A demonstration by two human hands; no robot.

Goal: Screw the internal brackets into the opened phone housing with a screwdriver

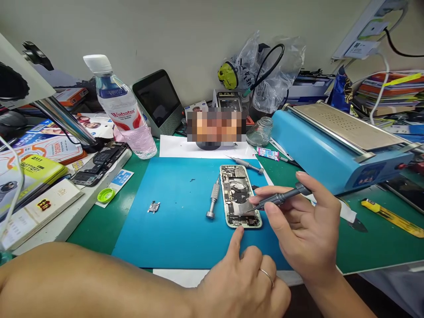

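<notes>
An opened phone [240, 194] with its inner parts bare lies on the blue mat [175, 243]. My right hand [304, 221] is closed around a dark grey screwdriver [281, 196], whose tip meets or hovers just over the phone's lower part. With its index finger stretched out, my left hand [245, 274] touches the phone's bottom edge; its other fingers are curled and hold nothing. Beside the phone on the left lies a silver screwdriver [213, 198], and another screwdriver [247, 164] rests above it. A small metal part [153, 206] sits farther left on the mat.
A water bottle [122, 110] and a dark-screened device [157, 101] stand at the back left. On the right are a blue heating plate machine [331, 145] and a yellow utility knife [392, 217]. A glass jar [261, 131] stands behind the mat. Another opened phone [102, 163] lies left.
</notes>
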